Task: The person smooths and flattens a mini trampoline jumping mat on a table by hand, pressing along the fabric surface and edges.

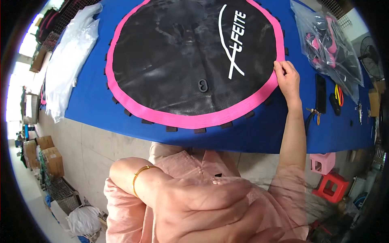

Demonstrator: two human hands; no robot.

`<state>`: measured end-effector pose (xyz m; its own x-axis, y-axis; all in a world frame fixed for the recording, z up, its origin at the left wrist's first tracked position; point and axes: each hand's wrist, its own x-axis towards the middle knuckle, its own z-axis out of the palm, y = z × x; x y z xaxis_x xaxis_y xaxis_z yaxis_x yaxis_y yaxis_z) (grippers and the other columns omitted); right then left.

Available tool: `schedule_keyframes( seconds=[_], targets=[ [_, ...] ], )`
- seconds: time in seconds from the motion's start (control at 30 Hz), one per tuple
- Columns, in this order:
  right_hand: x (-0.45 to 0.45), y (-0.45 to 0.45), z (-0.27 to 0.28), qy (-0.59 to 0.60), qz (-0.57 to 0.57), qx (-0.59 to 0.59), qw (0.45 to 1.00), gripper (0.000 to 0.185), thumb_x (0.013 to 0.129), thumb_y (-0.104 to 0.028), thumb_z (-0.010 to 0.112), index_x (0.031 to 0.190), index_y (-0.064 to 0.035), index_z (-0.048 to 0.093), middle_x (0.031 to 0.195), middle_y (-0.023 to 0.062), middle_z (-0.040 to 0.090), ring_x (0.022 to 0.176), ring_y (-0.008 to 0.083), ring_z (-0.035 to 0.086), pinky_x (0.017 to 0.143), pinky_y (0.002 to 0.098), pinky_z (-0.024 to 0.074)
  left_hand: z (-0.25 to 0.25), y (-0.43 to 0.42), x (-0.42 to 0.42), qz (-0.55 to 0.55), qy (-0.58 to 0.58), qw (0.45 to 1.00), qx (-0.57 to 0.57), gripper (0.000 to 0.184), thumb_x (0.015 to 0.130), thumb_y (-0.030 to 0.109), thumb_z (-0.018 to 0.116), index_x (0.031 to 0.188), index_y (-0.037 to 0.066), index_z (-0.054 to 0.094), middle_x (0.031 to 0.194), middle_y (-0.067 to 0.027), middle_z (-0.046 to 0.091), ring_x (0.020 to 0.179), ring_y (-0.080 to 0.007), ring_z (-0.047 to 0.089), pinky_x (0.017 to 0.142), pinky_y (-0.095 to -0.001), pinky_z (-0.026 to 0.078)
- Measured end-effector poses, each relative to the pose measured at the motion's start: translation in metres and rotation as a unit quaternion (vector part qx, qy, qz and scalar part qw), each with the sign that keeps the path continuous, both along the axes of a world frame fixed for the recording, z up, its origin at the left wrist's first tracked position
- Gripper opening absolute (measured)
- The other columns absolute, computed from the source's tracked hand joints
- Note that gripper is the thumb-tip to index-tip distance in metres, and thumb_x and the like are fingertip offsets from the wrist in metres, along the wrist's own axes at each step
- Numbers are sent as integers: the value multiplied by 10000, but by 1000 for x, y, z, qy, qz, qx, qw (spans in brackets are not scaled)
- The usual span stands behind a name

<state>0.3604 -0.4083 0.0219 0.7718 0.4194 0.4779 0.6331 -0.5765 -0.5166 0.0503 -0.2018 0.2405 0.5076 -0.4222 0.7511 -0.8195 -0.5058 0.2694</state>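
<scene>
Far L, on the floor: cardboard boxes (pixel 52 162). On the L end of the blue table (pixel 259 135), crumpled clear plastic (pixel 71 67), prob. put there so the middle is left for the big item.

Low and close, the person's L hand (pixel 210 202), w/ a gold-coloured bracelet (pixel 136 177) at the wrist, is raised across the chest, well apart from the table. Fingers partly hidden; can't tell if clenched or loose. I see nothing in it.

Mid-table: a round black mat (pixel 162 77), flat, white lettering (pixel 237 34) toward its R side, pink border (pixel 182 120), black tabs (pixel 172 129) around the rim. Lying flat prob. shows its whole face. A small black loop-shaped piece (pixel 203 86) sits on it, near the front.

R hand (pixel 288 79), arm outstretched, pinches the pink border at the mat's R edge, thumb and fingers drawn together; a thin rim is prob. the easiest grip.

Beyond, R: clear bag (pixel 330 44) w/ pink & black parts, black strip (pixel 320 93), yellow & red loops (pixel 339 95), apparently parked off the mat. Below, on the floor, a red stool (pixel 332 187).
</scene>
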Motion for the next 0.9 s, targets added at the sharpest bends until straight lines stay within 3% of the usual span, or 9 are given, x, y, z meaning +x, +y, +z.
schedule_keyframes(
  seconds=[0.27,0.33,0.4,0.43,0.5,0.6,0.67,0.8,0.9],
  targets=[
    [5,-3,-6,35,-1,-19,999,283,1059,-249,657,953,9,705,904,94,690,850,196,679,802,320,517,-31,-19,0,-21,169,982,-86,520,786,178,695,1262,-30,660,1069,-129,703,910,-258,707,802,-388,584],
    [3,-1,-4,39,-1,-8,999,288,1061,-252,656,948,9,699,894,90,680,846,195,674,798,317,512,-61,1,-2,99,133,983,-84,565,803,177,711,1325,-20,623,1120,-150,707,950,-281,715,788,-388,581],
    [0,-1,-2,50,-16,-28,998,292,1062,-260,656,942,4,695,885,86,668,836,195,663,788,315,507,-83,40,-5,213,207,955,-26,521,843,125,704,1340,-5,620,1167,-158,707,989,-320,711,806,-414,587],
    [-1,-2,-2,40,-9,-22,999,274,1058,-248,663,944,-1,695,881,85,659,816,193,647,771,314,501,-98,61,-10,298,174,938,-5,497,849,47,707,1338,14,623,1188,-166,708,1014,-347,709,825,-443,591],
    [-1,-2,-2,41,-11,-19,999,260,1054,-236,667,945,-1,693,881,85,657,812,192,642,764,314,499,-121,100,-34,450,190,872,35,446,882,-4,712,1320,17,631,1171,-190,701,1010,-385,698,829,-460,588],
    [-4,2,-3,20,-6,-13,1000,218,1041,-192,678,945,4,684,881,91,648,799,201,635,751,315,497,-152,142,-73,632,261,728,58,316,1010,176,675,1289,31,646,1079,-201,696,925,-412,700,768,-464,571],
    [-8,4,1,-19,-14,-27,999,208,1033,-185,684,947,4,676,893,103,649,808,232,645,760,332,507,-175,161,-86,671,260,691,69,337,1028,240,666,1296,38,640,1047,-194,698,883,-417,694,751,-481,558],
    [-9,5,-2,-107,-9,-54,993,180,1020,-190,689,953,-22,686,951,121,674,889,300,665,808,385,526,-186,169,-80,658,295,692,39,363,1033,261,665,1316,37,626,1021,-202,697,855,-419,682,755,-504,544],
    [-12,5,1,-119,4,-61,991,171,1015,-180,685,955,-20,691,957,133,676,924,322,666,840,402,528,-181,170,-69,625,330,706,-47,348,1031,240,667,1305,27,632,991,-216,684,865,-421,673,776,-510,535]
  ],
)
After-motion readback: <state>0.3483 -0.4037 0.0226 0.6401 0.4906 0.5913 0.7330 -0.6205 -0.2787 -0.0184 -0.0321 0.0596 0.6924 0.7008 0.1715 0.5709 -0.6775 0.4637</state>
